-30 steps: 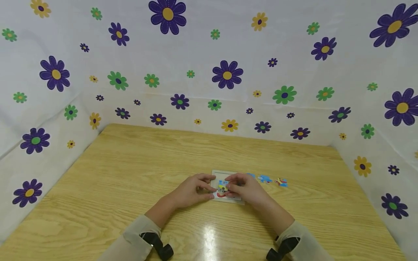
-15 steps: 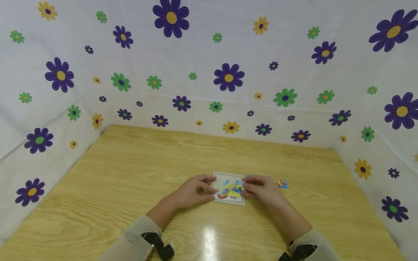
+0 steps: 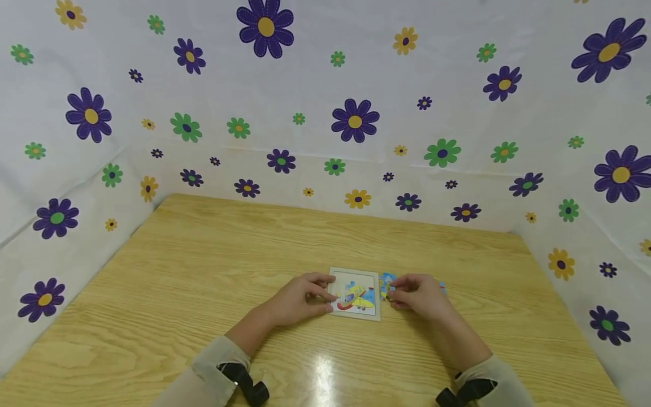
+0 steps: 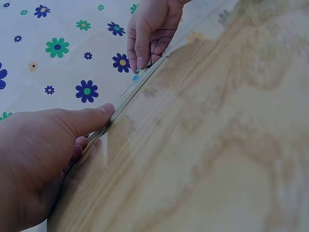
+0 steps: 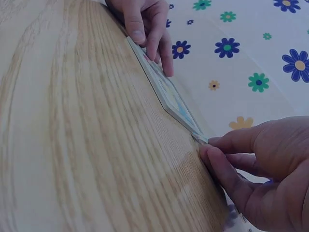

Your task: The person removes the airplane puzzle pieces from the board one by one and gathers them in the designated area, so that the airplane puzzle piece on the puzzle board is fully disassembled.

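Observation:
A small square puzzle tray (image 3: 354, 317) with a pale border lies on the table, partly filled with pieces that show a yellow and red aeroplane. My left hand (image 3: 300, 298) holds the tray at its left side, thumb at the near edge and fingers farther up. Just past the tray's right edge, my right hand (image 3: 419, 297) pinches a small jigsaw piece (image 3: 385, 294) between thumb and fingers. The right wrist view shows those fingertips low, right by the tray's corner. A blue piece (image 3: 387, 277) lies behind the pinched one.
Another blue piece (image 3: 443, 287) peeks out from behind the right hand; the hand hides other pieces there. The wooden table (image 3: 229, 237) carries all of this. A white flowered cloth (image 3: 305, 85) rises along its back and sides.
My right hand has moved right, from over the tray to beyond its right edge, with the jigsaw piece in its fingers. The left hand stays on the tray's left side.

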Available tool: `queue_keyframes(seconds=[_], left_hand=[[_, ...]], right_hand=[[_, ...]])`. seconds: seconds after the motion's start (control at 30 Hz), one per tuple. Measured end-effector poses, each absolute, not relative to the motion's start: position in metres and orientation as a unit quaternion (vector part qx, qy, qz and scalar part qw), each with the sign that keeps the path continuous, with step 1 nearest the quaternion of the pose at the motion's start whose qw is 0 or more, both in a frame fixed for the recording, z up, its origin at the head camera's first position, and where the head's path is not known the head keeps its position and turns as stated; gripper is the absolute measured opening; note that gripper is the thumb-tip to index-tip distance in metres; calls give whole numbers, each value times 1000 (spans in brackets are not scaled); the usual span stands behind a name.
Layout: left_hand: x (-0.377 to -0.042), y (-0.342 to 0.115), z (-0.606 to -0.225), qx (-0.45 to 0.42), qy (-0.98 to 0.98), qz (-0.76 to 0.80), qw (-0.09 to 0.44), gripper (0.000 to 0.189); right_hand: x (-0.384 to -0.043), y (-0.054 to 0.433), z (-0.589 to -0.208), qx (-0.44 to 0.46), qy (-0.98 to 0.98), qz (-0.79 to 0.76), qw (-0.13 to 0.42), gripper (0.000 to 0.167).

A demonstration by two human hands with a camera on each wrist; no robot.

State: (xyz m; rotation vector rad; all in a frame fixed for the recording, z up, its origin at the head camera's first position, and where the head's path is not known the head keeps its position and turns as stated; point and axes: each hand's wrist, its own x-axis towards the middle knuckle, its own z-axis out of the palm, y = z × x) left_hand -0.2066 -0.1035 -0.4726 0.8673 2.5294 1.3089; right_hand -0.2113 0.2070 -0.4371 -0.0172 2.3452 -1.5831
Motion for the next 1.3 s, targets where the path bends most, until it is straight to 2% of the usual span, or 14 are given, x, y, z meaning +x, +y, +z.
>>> queue_keyframes(seconds=[0.47,0.9,1.13,1.3], left_hand=[[-206,-105,-470,286,848,438,86,19],[-206,-102,-473,289,846,441,79,19],[-206,-102,-474,294,848,435,73,19],[-205,-101,-472,302,843,440,72,19]], right_hand=[[-205,193,-439,5,872,-481,92,22],[-206,193,-439,2,888,-454,71,22],[-205,185,-437,-26,869,-488,73,22],[-205,176,-438,-79,857,-498,107,28]])
